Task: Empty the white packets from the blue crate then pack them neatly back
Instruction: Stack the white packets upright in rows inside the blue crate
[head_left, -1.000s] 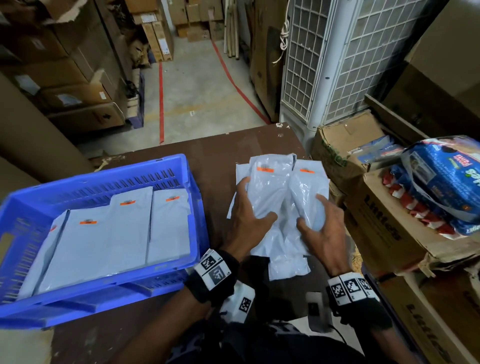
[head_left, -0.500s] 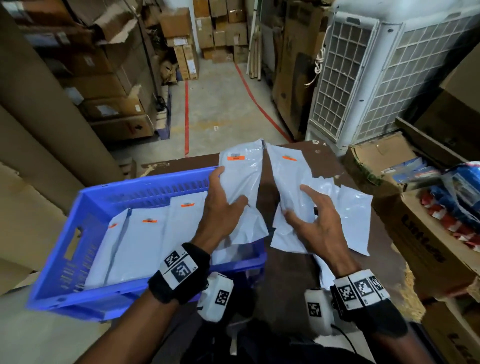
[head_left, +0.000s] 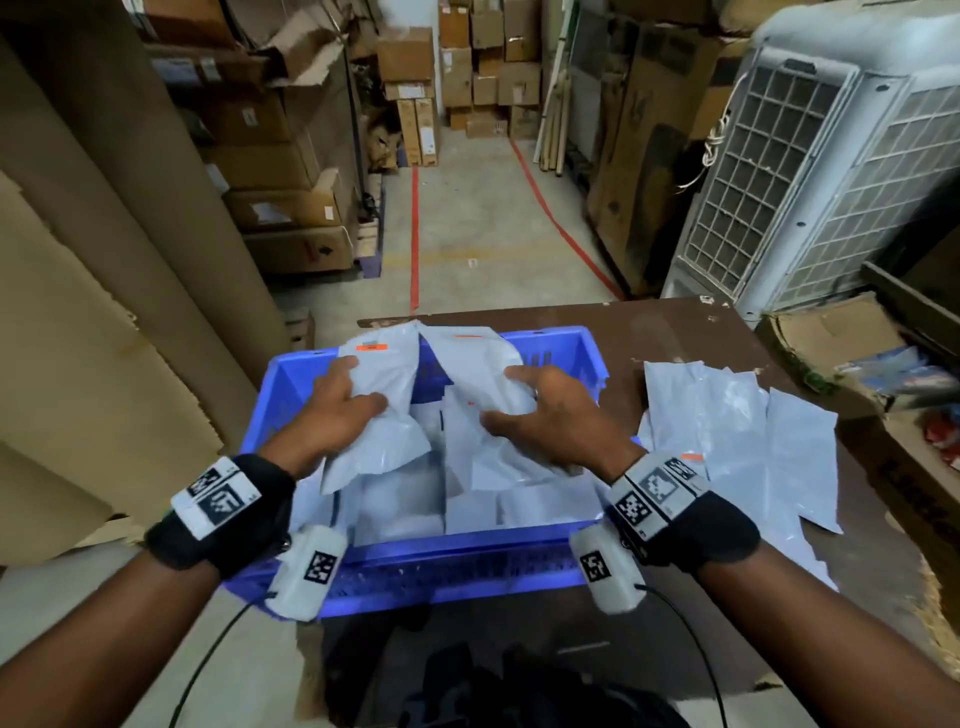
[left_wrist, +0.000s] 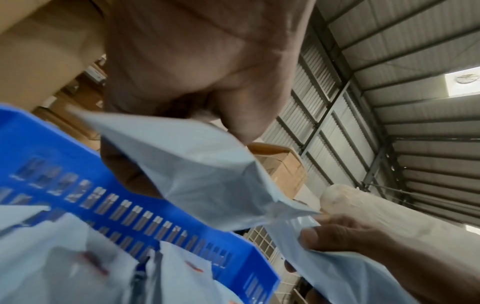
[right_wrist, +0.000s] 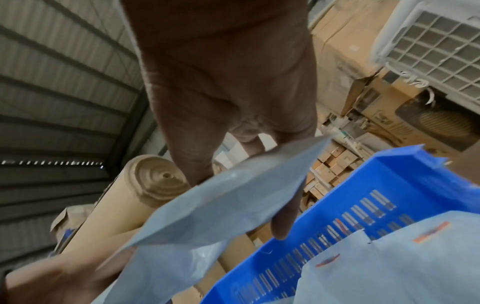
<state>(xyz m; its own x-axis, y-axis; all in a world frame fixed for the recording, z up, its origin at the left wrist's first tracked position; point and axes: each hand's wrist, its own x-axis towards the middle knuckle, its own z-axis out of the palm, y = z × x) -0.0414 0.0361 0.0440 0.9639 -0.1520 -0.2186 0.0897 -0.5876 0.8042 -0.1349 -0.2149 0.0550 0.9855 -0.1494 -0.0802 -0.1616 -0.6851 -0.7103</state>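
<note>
The blue crate (head_left: 291, 384) sits on the brown table (head_left: 675, 332) in front of me, with several white packets (head_left: 519, 509) lying inside. My left hand (head_left: 337, 410) grips one white packet (head_left: 384, 358) above the crate's left half. My right hand (head_left: 545, 410) grips another white packet (head_left: 478, 358) over the right half. Both held packets stand tilted, orange labels at their far ends. In the left wrist view my fingers (left_wrist: 124, 172) curl under the packet (left_wrist: 207, 174). The right wrist view shows thumb and fingers (right_wrist: 283, 218) pinching the other packet (right_wrist: 221, 205).
More white packets (head_left: 753, 431) lie spread on the table right of the crate. Cardboard boxes (head_left: 841, 343) crowd the right edge, with a white air cooler (head_left: 831, 156) behind. Large cardboard rolls (head_left: 104, 234) stand at the left. The aisle floor runs beyond the table.
Both hands carried their packets leftward from the table pile to above the crate. The view has swung so the crate is now centred.
</note>
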